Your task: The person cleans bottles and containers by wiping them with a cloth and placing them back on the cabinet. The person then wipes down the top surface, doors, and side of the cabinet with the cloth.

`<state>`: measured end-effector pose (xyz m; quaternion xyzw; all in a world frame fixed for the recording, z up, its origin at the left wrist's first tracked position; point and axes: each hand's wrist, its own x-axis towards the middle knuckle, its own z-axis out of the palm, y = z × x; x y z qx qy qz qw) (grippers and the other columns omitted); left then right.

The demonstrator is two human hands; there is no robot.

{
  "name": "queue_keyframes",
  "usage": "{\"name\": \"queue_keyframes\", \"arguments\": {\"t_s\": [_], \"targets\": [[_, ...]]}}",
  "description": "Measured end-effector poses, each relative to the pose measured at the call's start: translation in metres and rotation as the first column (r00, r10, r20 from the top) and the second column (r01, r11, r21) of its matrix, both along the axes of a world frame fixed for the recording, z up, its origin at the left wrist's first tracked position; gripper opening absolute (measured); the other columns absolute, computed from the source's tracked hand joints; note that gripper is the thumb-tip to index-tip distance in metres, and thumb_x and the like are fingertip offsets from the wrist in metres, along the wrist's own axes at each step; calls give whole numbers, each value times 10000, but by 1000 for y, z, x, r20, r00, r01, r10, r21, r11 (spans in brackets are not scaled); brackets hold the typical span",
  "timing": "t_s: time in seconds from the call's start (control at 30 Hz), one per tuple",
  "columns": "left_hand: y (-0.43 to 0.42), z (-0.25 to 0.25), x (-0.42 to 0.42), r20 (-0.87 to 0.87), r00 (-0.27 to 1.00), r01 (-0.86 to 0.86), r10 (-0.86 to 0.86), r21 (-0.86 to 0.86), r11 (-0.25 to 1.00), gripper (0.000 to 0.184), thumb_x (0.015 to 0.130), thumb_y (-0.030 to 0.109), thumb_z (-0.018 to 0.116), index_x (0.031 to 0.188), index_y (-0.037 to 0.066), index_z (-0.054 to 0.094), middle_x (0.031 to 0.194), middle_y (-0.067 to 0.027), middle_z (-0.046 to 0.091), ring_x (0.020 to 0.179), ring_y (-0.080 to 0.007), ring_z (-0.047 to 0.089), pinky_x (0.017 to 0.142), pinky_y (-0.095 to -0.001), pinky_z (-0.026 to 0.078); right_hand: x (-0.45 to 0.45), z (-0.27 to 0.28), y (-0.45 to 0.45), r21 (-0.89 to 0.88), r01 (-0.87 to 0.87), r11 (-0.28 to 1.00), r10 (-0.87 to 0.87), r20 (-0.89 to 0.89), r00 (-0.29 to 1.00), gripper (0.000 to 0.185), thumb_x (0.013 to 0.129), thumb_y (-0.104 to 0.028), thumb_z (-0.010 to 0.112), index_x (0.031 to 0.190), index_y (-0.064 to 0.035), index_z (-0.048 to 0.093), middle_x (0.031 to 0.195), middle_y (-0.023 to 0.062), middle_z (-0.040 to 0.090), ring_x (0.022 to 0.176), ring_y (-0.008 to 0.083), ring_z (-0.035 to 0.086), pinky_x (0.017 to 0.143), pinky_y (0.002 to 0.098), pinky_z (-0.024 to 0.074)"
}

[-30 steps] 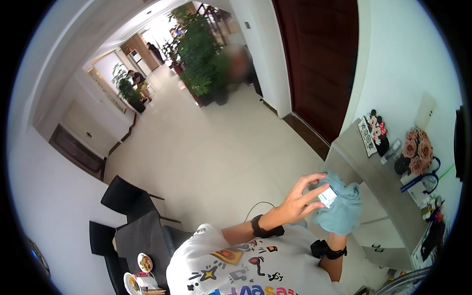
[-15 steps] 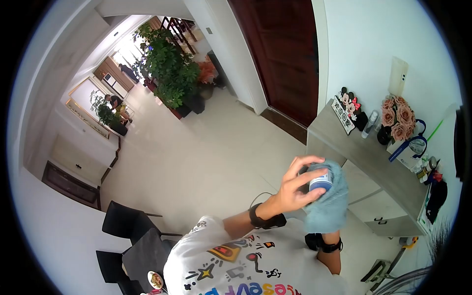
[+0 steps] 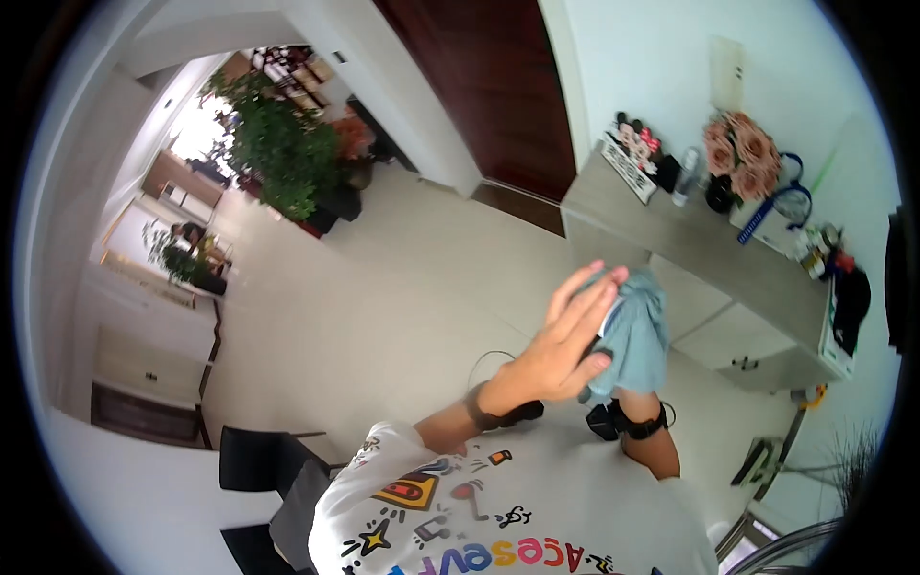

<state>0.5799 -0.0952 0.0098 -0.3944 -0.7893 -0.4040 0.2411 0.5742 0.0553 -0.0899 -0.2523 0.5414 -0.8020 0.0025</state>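
Observation:
My left hand (image 3: 561,350) reaches across from the left, its fingers stretched out and close together, the thumb apart. It lies against a light blue-grey cloth (image 3: 642,331) and covers most of a small round container (image 3: 606,321), of which only a whitish sliver shows. The cloth drapes over my right hand, whose fingers are hidden beneath it; only the wrist (image 3: 637,407) with its dark strap comes out below. A dark strap also circles my left wrist.
On my right stands a grey cabinet (image 3: 690,244) with a figurine sign (image 3: 632,153), a spray bottle (image 3: 686,177) and pink roses (image 3: 743,153). Black chairs (image 3: 254,460) are at lower left. Farther off are a large plant (image 3: 278,144) and a seated person (image 3: 196,238).
My left fingers, earlier curled around the white-and-blue container, have straightened and now lie over it. The cloth has folded up and shifted slightly. The whole view has turned a little.

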Motion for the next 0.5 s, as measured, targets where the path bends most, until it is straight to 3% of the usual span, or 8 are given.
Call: {"name": "queue_keyframes", "arguments": {"t_s": [0.07, 0.1, 0.2, 0.23, 0.33, 0.37, 0.43, 0.5], "targets": [[-2, 2, -4, -26, 1000, 8, -10, -45, 999, 609, 1007, 280, 455, 1495, -57, 317, 1506, -268, 387, 1361, -501, 348, 1124, -550, 284, -2, -20, -8, -415, -90, 905, 166, 152, 974, 498, 1039, -224, 490, 1481, -35, 358, 1495, 111, 421, 1384, 230, 398, 1183, 344, 291], [-4, -1, -5, -29, 1000, 6, -8, -64, 998, 612, 1006, 280, 457, 1497, -56, 315, 1502, -268, 394, 1356, -502, 355, 1122, -550, 288, -1, -19, -6, -188, 30, 982, 1, 165, 986, 494, 1034, -213, 504, 1474, -35, 368, 1480, 111, 439, 1373, 227, 412, 1178, 343, 299], [-9, -4, -10, -61, 997, -46, 41, -93, 995, 612, 1013, 288, 437, 1504, -51, 304, 1488, -267, 416, 1341, -499, 378, 1114, -550, 302, -5, 10, -5, 216, 175, 961, -215, 180, 960, 478, 986, -218, 576, 1407, -36, 441, 1403, 117, 513, 1307, 248, 479, 1124, 353, 360], [-11, -7, -9, -66, 996, -73, 67, -95, 993, 611, 1017, 292, 427, 1508, -49, 300, 1483, -267, 423, 1336, -498, 386, 1111, -549, 308, -7, 10, -5, 208, 151, 967, -186, 165, 969, 481, 971, -234, 594, 1390, -38, 459, 1391, 119, 521, 1297, 255, 485, 1113, 355, 368], [-13, -17, -16, -84, 994, -74, 70, -36, 997, 664, 1030, 347, 416, 1576, 44, 188, 1476, -253, 448, 1352, -470, 389, 1119, -523, 289, -14, 46, -1, 466, 144, 873, -156, -14, 988, 510, 905, -294, 653, 1329, -47, 515, 1337, 133, 545, 1243, 290, 510, 1060, 371, 396], [-15, -18, -20, -78, 995, -64, 60, -49, 997, 697, 1007, 329, 460, 1581, 54, 173, 1479, -251, 446, 1357, -468, 385, 1118, -523, 292, -10, 55, -5, 377, 115, 919, -156, 81, 984, 509, 895, -292, 655, 1320, -48, 521, 1324, 132, 550, 1233, 293, 513, 1050, 374, 401], [-19, -22, -25, -49, 998, -40, 36, -77, 996, 779, 962, 293, 548, 1592, 76, 144, 1485, -247, 443, 1367, -465, 375, 1115, -523, 297, -17, 32, -5, 499, 387, 775, -211, -373, 903, 473, 871, -275, 654, 1263, -37, 537, 1260, 125, 566, 1180, 293, 527, 1012, 387, 415], [-19, -16, -28, 21, 999, 36, -34, -86, 996, 892, 882, 237, 629, 1597, 87, 117, 1499, -239, 430, 1380, -465, 357, 1122, -521, 294, -24, 37, -6, 408, 395, 823, -204, -437, 876, 444, 876, -265, 655, 1238, -35, 540, 1227, 116, 576, 1134, 276, 550, 988, 388, 434]]}}
